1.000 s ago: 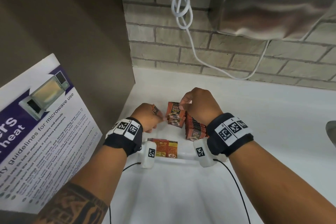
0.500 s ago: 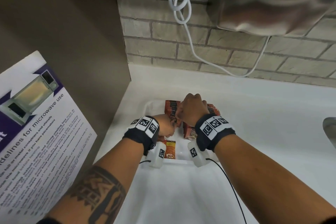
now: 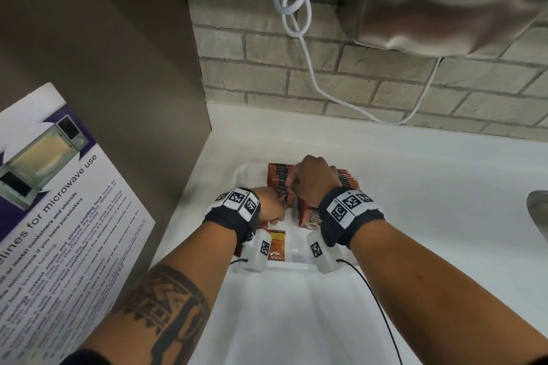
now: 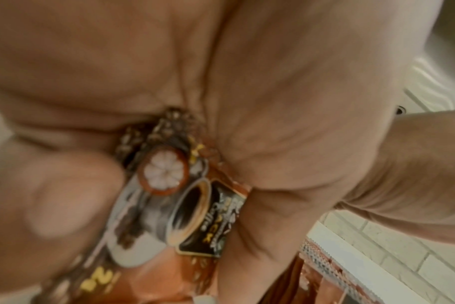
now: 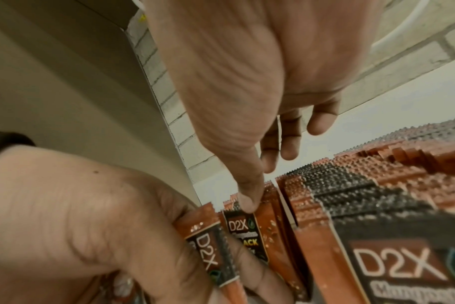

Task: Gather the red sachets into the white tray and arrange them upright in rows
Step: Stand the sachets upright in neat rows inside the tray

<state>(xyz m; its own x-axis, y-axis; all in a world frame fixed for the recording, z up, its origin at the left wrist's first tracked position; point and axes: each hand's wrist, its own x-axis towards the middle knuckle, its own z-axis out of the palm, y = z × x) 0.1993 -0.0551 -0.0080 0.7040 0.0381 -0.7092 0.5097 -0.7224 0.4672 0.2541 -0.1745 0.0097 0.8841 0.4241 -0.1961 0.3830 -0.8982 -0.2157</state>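
Observation:
A white tray [image 3: 246,170] on the counter holds red sachets standing upright in two rows, a left row [image 3: 277,175] and a right row [image 3: 345,179]. One more sachet [image 3: 276,246] lies flat near the tray's front rim. My left hand [image 3: 271,207] grips a red sachet [image 4: 169,197] just in front of the left row; the right wrist view shows this held sachet [image 5: 210,244] as well. My right hand [image 3: 311,181] hovers over the rows. Its thumb [image 5: 247,203] presses the top of the left row's front sachet [image 5: 247,232], and the other fingers hang loose, holding nothing.
A brown side wall [image 3: 118,68] stands close on the left, with a microwave notice [image 3: 59,216] leaning against it. Behind is a brick wall with a white cable [image 3: 299,24] and a steel hand dryer [image 3: 444,0] overhead. White counter [image 3: 430,187] stretches to the right.
My right hand set its sachet down into the left row and now only thumbs it. My left hand moved forward and right, bringing its sachet up to that row.

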